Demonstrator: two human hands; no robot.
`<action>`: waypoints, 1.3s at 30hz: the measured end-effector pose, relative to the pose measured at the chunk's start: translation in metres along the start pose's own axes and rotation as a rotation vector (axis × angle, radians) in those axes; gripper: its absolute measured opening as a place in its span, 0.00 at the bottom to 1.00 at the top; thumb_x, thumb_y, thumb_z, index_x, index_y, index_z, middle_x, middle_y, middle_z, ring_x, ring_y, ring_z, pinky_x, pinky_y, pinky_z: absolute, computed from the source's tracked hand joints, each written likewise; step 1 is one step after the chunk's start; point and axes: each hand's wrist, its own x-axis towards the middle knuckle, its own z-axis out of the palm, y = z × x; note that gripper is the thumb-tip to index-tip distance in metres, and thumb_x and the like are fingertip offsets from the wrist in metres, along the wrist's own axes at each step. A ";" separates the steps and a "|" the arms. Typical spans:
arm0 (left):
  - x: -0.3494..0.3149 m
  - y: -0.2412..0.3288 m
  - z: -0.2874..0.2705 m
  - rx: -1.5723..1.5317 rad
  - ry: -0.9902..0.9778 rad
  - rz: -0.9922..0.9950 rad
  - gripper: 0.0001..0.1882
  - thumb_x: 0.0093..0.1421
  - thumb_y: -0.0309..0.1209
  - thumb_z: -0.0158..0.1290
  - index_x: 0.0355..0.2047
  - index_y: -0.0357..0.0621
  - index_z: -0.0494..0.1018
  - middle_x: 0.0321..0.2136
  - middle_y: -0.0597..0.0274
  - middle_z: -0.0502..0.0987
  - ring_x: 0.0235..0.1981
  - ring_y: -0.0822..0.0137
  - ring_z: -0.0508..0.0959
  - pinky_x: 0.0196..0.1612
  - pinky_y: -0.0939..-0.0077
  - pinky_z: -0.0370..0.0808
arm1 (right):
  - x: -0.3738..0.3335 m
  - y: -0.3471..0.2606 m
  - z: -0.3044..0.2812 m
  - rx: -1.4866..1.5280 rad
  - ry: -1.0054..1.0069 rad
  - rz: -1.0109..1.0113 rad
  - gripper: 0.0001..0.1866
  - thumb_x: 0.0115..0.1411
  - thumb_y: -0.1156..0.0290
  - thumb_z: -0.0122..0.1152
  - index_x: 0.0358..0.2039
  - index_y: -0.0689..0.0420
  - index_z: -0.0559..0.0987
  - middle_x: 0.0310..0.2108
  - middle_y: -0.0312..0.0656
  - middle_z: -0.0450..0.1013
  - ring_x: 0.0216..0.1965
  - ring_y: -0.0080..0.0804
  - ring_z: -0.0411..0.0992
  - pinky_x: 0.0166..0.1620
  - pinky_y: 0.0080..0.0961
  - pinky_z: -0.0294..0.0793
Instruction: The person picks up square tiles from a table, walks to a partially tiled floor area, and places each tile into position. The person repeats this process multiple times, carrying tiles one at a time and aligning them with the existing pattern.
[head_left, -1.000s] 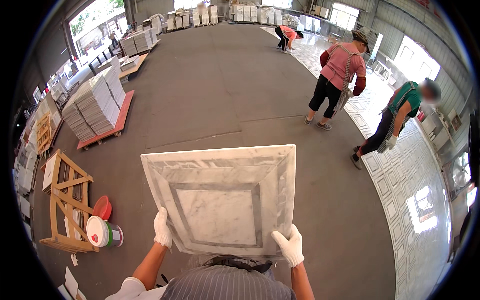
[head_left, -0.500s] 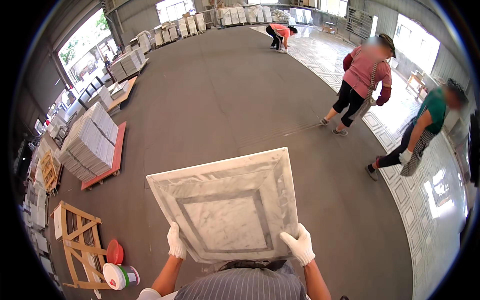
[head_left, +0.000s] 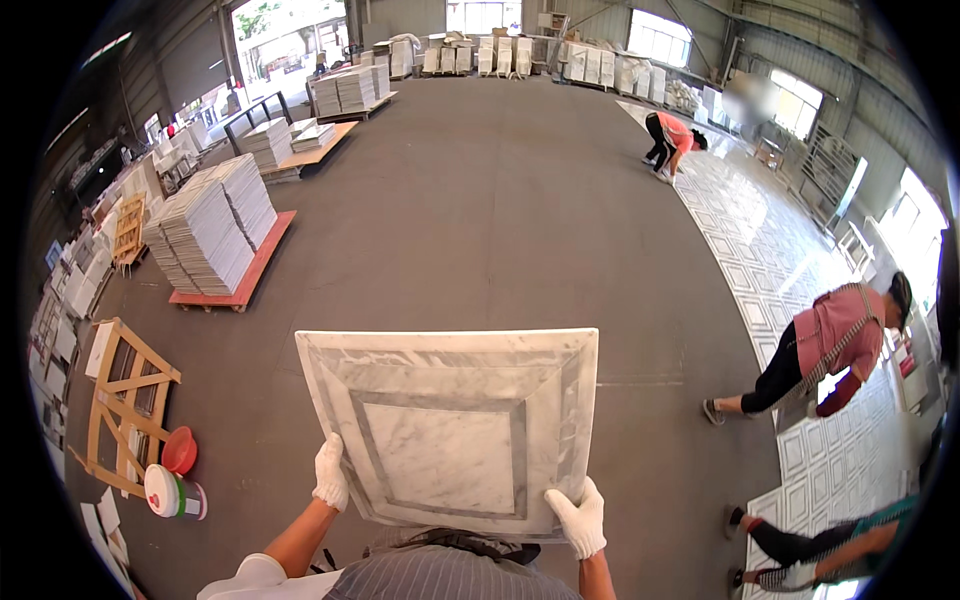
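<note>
A square marble tile (head_left: 445, 455), white with grey inlaid frames, is held out in front of my body with its patterned face toward me. My left hand (head_left: 331, 474), in a white knitted glove, grips its left edge near the lower corner. On the opposite edge, my right hand (head_left: 580, 517) in a matching glove has its thumb on the face. The fingers of both hands are mostly hidden behind the tile. Its lower edge is close against my striped apron (head_left: 450, 575).
Stacked tiles (head_left: 215, 225) stand on a red pallet at left, above a wooden crate (head_left: 130, 400), a red basin (head_left: 179, 451) and a white bucket (head_left: 175, 493). Laid patterned tiles (head_left: 745, 255) cover the right floor, with three people bending beside them. Grey floor (head_left: 460, 220) stretches ahead.
My view has swung right to left, so the scene shifts across it. The tile has levelled out, still in both hands. The pink-shirted person at right now bends down over the laid tiles.
</note>
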 end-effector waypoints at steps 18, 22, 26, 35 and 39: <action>0.299 0.006 0.372 0.176 -0.150 -0.145 0.26 0.64 0.48 0.48 0.51 0.37 0.70 0.45 0.63 0.74 0.48 0.70 0.71 0.53 0.69 0.67 | 0.372 -0.127 -0.091 0.080 0.193 -0.001 0.19 0.48 0.76 0.63 0.42 0.66 0.74 0.35 0.40 0.76 0.36 0.24 0.72 0.42 0.23 0.72; 0.365 -0.007 0.508 0.075 -0.085 -0.062 0.26 0.64 0.48 0.48 0.49 0.37 0.70 0.44 0.65 0.74 0.45 0.72 0.70 0.52 0.72 0.66 | 0.544 -0.131 -0.162 0.047 0.130 -0.095 0.15 0.48 0.71 0.68 0.34 0.64 0.75 0.27 0.37 0.75 0.28 0.21 0.70 0.34 0.22 0.72; 0.445 -0.029 0.657 0.053 0.040 0.006 0.25 0.64 0.49 0.48 0.48 0.38 0.71 0.42 0.67 0.74 0.43 0.72 0.71 0.49 0.73 0.67 | 0.726 -0.173 -0.230 -0.037 0.035 -0.115 0.15 0.48 0.69 0.68 0.33 0.64 0.75 0.27 0.38 0.75 0.28 0.21 0.70 0.34 0.23 0.72; 0.615 -0.032 0.858 0.052 0.096 -0.099 0.27 0.64 0.50 0.46 0.51 0.38 0.69 0.46 0.64 0.72 0.47 0.70 0.68 0.53 0.68 0.63 | 1.013 -0.215 -0.273 -0.060 -0.029 -0.059 0.16 0.48 0.67 0.69 0.33 0.63 0.75 0.26 0.36 0.74 0.28 0.20 0.69 0.32 0.22 0.71; 0.748 -0.019 0.981 0.056 0.087 0.022 0.27 0.65 0.50 0.46 0.50 0.39 0.69 0.44 0.64 0.73 0.46 0.69 0.69 0.53 0.69 0.64 | 1.163 -0.268 -0.272 0.007 0.025 -0.113 0.16 0.48 0.68 0.69 0.32 0.63 0.75 0.27 0.37 0.74 0.28 0.21 0.69 0.33 0.23 0.71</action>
